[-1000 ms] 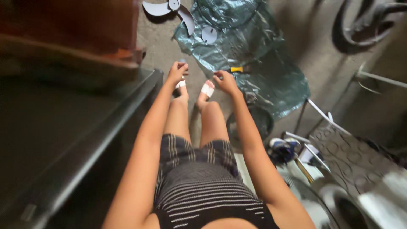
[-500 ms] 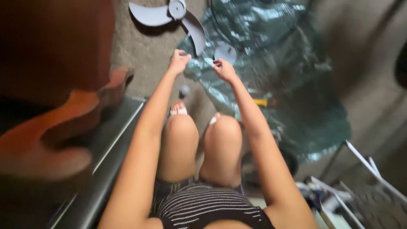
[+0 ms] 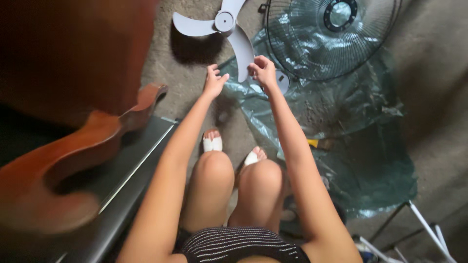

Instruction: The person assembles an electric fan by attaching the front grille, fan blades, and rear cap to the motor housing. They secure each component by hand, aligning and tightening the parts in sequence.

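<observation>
Both arms stretch forward over the knees; left hand (image 3: 213,82) open, fingers spread, right hand (image 3: 263,71) loosely curled, fingertips pinched

One fan blade (image 3: 225,29), one grille (image 3: 331,36), perhaps one screwdriver (image 3: 319,143).

Round black wire fan guard (image 3: 336,39) lying on crumpled green plastic sheet (image 3: 341,131). Yellow-handled tool (image 3: 317,143) below the guard on that sheet. Carved reddish-brown wooden furniture (image 3: 73,160) far left of the guard, over grey concrete floor (image 3: 170,83).
</observation>
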